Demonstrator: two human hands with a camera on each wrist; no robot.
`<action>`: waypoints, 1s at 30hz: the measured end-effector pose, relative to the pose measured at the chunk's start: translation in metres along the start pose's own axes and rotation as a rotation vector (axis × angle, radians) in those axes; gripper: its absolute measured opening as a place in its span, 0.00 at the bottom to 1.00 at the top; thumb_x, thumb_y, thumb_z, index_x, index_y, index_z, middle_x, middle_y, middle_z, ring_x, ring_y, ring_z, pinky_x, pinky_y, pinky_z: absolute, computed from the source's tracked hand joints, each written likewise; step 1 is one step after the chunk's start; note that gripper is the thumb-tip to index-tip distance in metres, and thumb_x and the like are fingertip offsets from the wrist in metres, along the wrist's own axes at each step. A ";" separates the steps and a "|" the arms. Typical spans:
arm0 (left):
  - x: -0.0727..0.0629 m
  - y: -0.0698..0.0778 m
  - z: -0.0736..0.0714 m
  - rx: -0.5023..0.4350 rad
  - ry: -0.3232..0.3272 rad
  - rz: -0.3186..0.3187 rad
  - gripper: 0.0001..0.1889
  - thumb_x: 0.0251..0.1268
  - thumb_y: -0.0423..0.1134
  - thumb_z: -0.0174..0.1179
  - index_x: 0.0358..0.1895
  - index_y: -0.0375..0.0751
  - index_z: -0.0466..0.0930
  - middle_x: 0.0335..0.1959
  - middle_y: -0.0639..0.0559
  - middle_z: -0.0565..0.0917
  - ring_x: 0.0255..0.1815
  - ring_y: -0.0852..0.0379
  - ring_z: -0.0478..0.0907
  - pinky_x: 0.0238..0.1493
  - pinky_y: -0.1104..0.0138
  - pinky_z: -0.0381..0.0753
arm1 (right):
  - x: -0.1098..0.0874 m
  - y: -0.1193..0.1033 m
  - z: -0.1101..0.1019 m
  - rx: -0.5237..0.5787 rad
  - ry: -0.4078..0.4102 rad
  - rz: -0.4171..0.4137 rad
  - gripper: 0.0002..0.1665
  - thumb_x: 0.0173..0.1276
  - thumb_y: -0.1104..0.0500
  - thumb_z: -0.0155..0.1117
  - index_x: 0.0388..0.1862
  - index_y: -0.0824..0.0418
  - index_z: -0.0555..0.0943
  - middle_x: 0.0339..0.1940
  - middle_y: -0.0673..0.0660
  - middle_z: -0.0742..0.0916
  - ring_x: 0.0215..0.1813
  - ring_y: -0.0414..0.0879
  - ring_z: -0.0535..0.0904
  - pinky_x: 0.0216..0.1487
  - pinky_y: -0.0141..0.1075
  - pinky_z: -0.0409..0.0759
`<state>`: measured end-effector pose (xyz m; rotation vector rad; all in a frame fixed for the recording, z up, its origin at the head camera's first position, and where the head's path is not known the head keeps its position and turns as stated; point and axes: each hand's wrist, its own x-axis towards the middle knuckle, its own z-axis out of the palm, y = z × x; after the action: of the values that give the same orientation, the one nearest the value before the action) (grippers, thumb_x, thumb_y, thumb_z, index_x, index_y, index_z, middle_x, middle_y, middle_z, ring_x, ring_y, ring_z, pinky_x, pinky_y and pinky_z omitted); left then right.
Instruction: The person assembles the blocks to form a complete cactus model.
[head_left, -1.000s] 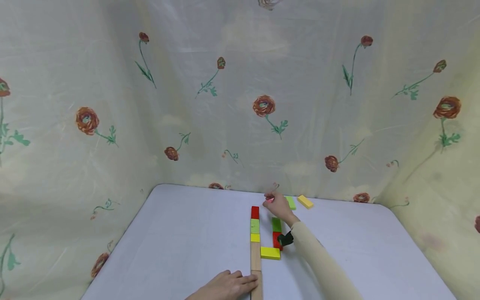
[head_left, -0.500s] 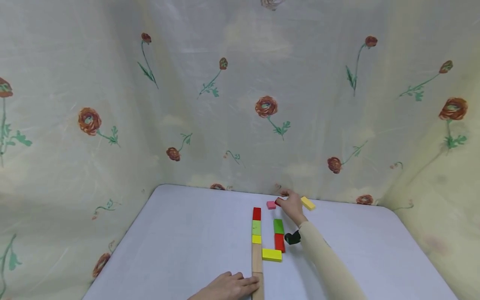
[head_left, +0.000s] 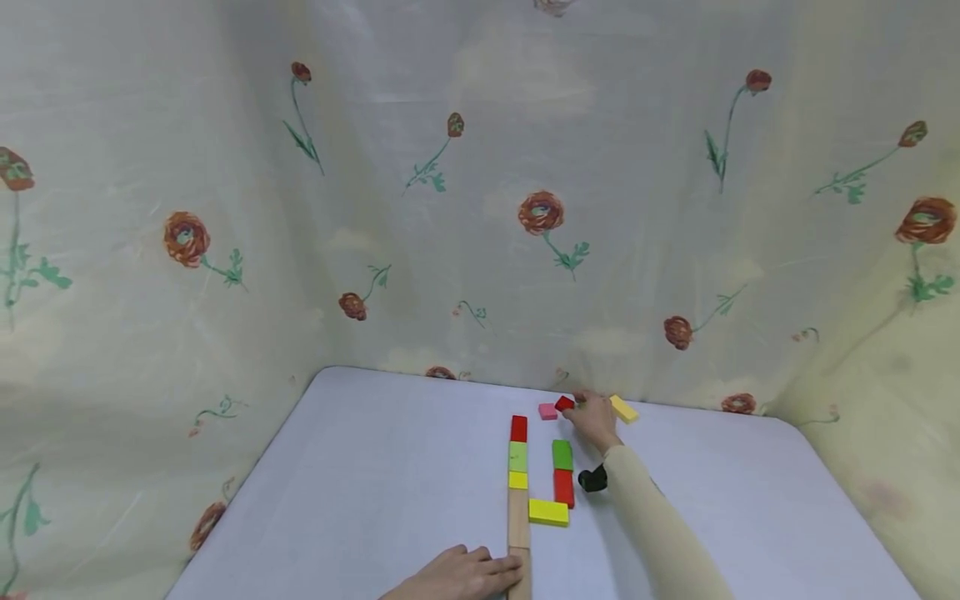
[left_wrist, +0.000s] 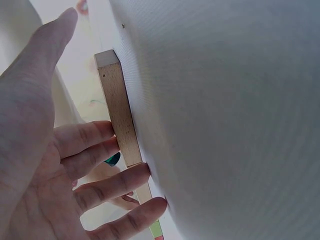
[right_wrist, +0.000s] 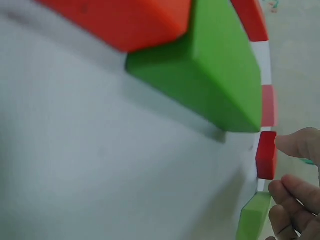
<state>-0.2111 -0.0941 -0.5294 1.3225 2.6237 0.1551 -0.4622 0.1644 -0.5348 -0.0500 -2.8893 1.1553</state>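
My left hand [head_left: 461, 575] rests its extended fingers on a wooden block [left_wrist: 117, 105] at the near end of a straight row. Beyond it that row runs on with another wooden block [head_left: 518, 517], then yellow [head_left: 518, 480], light green [head_left: 518, 456] and red [head_left: 519, 428] blocks. At the back of the table, my right hand [head_left: 595, 421] has its thumb and fingers apart, nothing between them. Its thumb overlaps a small red block [right_wrist: 266, 155] in the right wrist view. The fingertips are right at a light green block [right_wrist: 253, 216], which the hand mostly hides in the head view.
Right of the row, a yellow block [head_left: 548, 512] lies crosswise, with a red block [head_left: 564, 489] and a green block [head_left: 562, 455] lined up beyond it. A pink block [head_left: 548, 412] and a pale yellow block [head_left: 623, 408] lie near the flowered curtain [head_left: 480, 208].
My right hand has moved right, from the pink block past the small red one, which it has let go beside the pink block. My left hand stays on the wooden block.
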 end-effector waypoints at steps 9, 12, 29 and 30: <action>0.001 -0.001 0.002 0.040 0.010 0.017 0.30 0.69 0.63 0.47 0.71 0.58 0.65 0.69 0.65 0.69 0.46 0.71 0.72 0.39 0.78 0.70 | 0.006 0.004 0.002 -0.044 -0.024 0.016 0.26 0.66 0.57 0.64 0.62 0.64 0.75 0.57 0.64 0.79 0.59 0.59 0.64 0.60 0.54 0.68; 0.000 -0.001 0.003 0.063 0.019 0.022 0.30 0.69 0.63 0.48 0.71 0.57 0.65 0.69 0.65 0.69 0.47 0.71 0.72 0.39 0.78 0.70 | 0.006 0.003 0.003 -0.034 -0.019 0.020 0.24 0.66 0.59 0.63 0.60 0.65 0.76 0.56 0.65 0.78 0.59 0.59 0.65 0.60 0.54 0.69; 0.000 -0.003 0.003 0.083 0.025 0.033 0.29 0.70 0.62 0.46 0.71 0.57 0.65 0.69 0.65 0.69 0.44 0.72 0.71 0.38 0.81 0.68 | 0.005 0.002 0.007 -0.053 0.012 0.045 0.21 0.65 0.54 0.67 0.53 0.64 0.79 0.48 0.63 0.81 0.55 0.58 0.66 0.54 0.50 0.71; 0.000 -0.003 0.004 0.083 0.023 0.033 0.29 0.70 0.62 0.46 0.71 0.57 0.65 0.69 0.65 0.69 0.44 0.72 0.71 0.38 0.81 0.68 | 0.005 0.002 0.007 -0.054 0.016 0.039 0.21 0.65 0.54 0.66 0.52 0.64 0.80 0.48 0.63 0.81 0.55 0.58 0.66 0.54 0.50 0.70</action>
<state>-0.2127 -0.0957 -0.5335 1.3988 2.6555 0.0679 -0.4678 0.1615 -0.5415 -0.1161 -2.9181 1.0770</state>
